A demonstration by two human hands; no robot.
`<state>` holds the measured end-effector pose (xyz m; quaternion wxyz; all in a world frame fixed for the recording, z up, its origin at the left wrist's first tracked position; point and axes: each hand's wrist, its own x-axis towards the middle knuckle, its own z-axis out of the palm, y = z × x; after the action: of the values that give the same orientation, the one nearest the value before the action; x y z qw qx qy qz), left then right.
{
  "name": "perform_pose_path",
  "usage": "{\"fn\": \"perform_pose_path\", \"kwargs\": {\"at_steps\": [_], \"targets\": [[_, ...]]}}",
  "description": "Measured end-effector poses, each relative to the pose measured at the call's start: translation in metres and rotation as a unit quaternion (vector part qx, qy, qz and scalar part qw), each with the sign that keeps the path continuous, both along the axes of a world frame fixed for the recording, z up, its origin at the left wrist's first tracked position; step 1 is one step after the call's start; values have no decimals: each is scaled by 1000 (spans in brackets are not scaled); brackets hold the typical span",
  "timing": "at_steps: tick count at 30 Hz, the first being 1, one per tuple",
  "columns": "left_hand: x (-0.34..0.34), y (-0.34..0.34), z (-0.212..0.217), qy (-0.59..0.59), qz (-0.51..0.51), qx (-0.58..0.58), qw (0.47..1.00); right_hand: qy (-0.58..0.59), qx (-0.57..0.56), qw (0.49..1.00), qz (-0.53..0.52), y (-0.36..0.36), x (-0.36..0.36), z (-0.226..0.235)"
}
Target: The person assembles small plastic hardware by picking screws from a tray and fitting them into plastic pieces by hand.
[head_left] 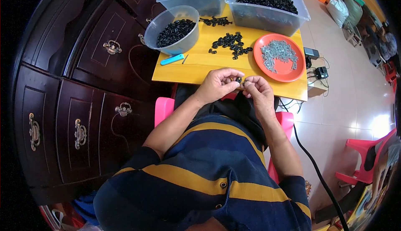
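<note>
At the table's front edge my left hand (pixel 215 86) pinches a small black part (pixel 239 80) between thumb and fingers. My right hand (pixel 260 92) meets it there, thumb and forefinger pressed together on something too small to make out. Beyond them lies a loose pile of small black oval parts (pixel 229 41) with holes. To the right, a round orange-red plate (pixel 257 60) holds many thin silver metal pieces. On the left rest a light-blue-handled tool (pixel 172 60) and a thin dark rod (pixel 185 59) beside it.
On the yellow table (pixel 204 69) stand a round clear tub (pixel 193 38) and two rectangular clear bins (pixel 267 23), (pixel 209 6) of black parts. A dark wooden cabinet (pixel 100 106) borders the left. Black adapters (pixel 321 72) with cables sit to the right. Another person's arm (pixel 378 179) shows at far right.
</note>
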<state>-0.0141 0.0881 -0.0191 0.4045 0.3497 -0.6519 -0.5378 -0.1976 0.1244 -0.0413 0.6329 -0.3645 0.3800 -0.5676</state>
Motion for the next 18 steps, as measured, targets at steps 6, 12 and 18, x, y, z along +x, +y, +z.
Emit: {"fn": "perform_pose_path", "kwargs": {"at_steps": [6,12,18], "targets": [[0,0,-4,7,-1,8,1000,13,2,1000,-3,0,-1,-2],[-2,0,-5,13,-10,11,1000,24,8,1000,-2,0,-1,0],[-3,1,-3,6,-15,9,1000,36,8,999,6,1,0,2]]}}
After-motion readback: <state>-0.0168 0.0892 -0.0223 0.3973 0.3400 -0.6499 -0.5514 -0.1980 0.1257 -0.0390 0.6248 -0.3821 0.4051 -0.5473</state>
